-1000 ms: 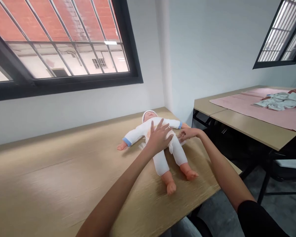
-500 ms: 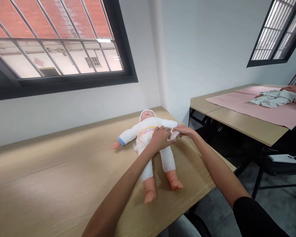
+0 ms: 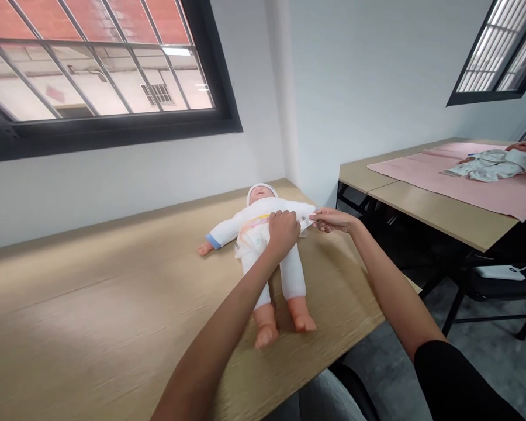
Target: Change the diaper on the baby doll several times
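Observation:
A baby doll (image 3: pixel 263 206) in white clothes and a white cap lies face up on the wooden table (image 3: pixel 114 304), its bare feet towards me. Around its hips is a white diaper (image 3: pixel 251 235) with a coloured band at the waist. My left hand (image 3: pixel 284 229) presses on the diaper's front with its fingers curled, gripping the diaper's edge there. At the doll's hip on the right, my right hand (image 3: pixel 331 220) pinches the diaper's white side tab and holds it out from the body.
A second table (image 3: pixel 442 219) at the right bears a pink cloth (image 3: pixel 477 190) and another doll in pale clothes (image 3: pixel 495 165). A black chair (image 3: pixel 486 287) with a white device (image 3: pixel 502 272) stands beneath. Barred windows are in the walls.
My left hand's fingers have curled in on the diaper's front. My right hand has drawn slightly outwards with the side tab. The view has tilted a little.

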The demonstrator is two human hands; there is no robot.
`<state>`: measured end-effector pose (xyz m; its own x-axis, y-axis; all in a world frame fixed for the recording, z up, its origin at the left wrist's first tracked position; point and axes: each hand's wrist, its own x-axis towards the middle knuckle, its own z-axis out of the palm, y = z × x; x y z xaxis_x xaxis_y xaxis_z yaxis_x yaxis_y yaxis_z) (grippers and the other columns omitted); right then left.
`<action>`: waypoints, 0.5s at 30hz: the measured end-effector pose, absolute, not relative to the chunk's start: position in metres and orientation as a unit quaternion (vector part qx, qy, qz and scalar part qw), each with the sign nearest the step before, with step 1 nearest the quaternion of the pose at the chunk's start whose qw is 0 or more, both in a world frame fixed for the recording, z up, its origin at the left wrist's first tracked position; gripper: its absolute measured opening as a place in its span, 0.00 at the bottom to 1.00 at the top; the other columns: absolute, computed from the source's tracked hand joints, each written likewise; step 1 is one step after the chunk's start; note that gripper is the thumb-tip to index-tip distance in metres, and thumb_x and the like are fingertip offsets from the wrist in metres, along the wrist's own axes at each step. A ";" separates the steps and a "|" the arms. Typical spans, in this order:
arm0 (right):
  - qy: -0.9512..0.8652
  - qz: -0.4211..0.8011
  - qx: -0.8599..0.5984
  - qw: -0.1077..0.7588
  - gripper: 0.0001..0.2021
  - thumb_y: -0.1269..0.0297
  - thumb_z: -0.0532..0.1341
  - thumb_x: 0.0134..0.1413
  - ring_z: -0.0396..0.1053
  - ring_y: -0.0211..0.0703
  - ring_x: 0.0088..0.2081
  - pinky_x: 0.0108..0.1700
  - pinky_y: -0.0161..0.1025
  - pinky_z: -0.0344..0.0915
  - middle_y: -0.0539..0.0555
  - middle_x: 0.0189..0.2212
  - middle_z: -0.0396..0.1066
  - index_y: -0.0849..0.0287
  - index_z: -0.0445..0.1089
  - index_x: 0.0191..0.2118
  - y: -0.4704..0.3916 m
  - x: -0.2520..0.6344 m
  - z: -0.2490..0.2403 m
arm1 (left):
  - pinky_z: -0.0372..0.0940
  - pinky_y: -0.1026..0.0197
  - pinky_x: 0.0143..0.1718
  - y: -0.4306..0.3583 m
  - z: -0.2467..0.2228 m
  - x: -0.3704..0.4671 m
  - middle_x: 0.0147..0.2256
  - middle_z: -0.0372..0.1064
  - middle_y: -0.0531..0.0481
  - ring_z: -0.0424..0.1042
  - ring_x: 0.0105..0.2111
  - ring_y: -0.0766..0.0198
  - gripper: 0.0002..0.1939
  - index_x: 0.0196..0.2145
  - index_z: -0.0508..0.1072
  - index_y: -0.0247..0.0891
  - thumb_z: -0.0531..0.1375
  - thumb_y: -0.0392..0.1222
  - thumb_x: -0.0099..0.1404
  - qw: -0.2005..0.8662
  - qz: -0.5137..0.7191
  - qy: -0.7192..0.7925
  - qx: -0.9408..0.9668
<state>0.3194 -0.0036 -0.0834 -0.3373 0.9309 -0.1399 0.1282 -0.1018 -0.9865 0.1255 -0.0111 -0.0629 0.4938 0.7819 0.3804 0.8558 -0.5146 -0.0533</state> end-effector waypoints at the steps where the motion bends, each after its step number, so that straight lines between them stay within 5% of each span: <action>1: -0.577 0.587 -0.458 0.335 0.16 0.54 0.67 0.47 0.58 0.28 0.18 0.16 0.26 0.47 0.49 0.21 0.66 0.62 0.66 0.29 -0.004 0.322 -0.083 | 0.54 0.52 0.40 -0.011 -0.062 0.126 0.36 0.72 0.38 0.68 0.40 0.49 0.11 0.34 0.71 0.34 0.50 0.36 0.64 0.115 -0.153 -0.483 -0.854; 7: -0.591 0.584 -0.455 0.321 0.12 0.59 0.66 0.46 0.60 0.31 0.19 0.17 0.28 0.51 0.49 0.18 0.66 0.62 0.67 0.26 -0.008 0.324 -0.077 | 0.54 0.54 0.39 -0.014 -0.059 0.127 0.37 0.73 0.45 0.69 0.39 0.54 0.10 0.36 0.70 0.37 0.52 0.29 0.60 0.077 -0.180 -0.470 -0.860; 15: -0.559 0.587 -0.429 0.399 0.07 0.63 0.65 0.45 0.60 0.30 0.21 0.24 0.29 0.60 0.49 0.22 0.67 0.62 0.71 0.28 -0.006 0.321 -0.081 | 0.55 0.52 0.40 -0.016 -0.069 0.124 0.36 0.74 0.43 0.66 0.43 0.52 0.11 0.38 0.73 0.37 0.51 0.33 0.63 0.105 -0.220 -0.403 -0.882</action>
